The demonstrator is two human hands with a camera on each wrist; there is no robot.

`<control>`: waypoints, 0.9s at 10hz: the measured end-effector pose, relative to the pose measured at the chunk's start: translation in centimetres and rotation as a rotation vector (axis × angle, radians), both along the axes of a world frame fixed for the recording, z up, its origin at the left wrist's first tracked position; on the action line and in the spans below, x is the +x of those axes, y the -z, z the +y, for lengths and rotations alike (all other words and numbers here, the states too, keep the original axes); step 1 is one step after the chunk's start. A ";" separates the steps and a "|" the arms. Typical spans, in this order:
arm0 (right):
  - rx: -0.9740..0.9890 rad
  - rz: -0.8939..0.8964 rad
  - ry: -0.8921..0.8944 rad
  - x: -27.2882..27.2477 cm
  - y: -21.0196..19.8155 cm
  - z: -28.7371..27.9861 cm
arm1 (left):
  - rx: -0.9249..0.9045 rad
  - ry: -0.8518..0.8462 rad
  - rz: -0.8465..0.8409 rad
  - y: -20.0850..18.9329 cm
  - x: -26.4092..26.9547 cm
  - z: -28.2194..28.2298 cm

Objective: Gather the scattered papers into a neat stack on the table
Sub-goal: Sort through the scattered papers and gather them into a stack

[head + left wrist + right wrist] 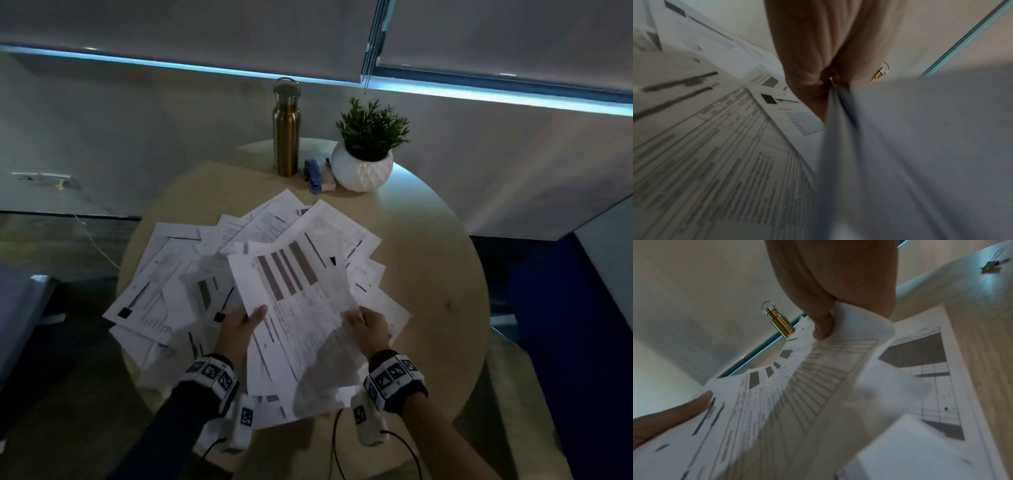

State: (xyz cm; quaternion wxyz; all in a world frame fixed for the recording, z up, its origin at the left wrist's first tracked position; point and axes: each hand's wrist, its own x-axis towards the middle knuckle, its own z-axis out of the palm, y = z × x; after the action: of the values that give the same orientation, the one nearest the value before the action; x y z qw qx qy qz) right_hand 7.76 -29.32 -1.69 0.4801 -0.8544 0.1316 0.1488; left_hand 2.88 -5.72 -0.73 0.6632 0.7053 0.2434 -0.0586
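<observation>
I've got the left hand (pixel 239 325) and right hand (pixel 368 327) pinching a lifted sheet (pixel 294 308) by its near corners over the scattered papers (pixel 178 274) on the table (pixel 428 274); I'd square edges before lowering.

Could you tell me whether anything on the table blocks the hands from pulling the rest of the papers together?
Nothing visible does. The bottle, stapler and plant pot stand at the far edge, beyond the papers.
</observation>
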 end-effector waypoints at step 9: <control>0.443 0.187 -0.102 -0.8 -1.6 0.0 | -0.015 0.139 -0.071 -0.6 -3.5 2.9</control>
State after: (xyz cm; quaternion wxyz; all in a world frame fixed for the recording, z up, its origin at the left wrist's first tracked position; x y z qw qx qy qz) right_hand 7.00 -29.27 -0.10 0.6332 -0.7164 0.0962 0.2766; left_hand -0.64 -2.86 -0.14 0.6709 0.7172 0.1699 -0.0811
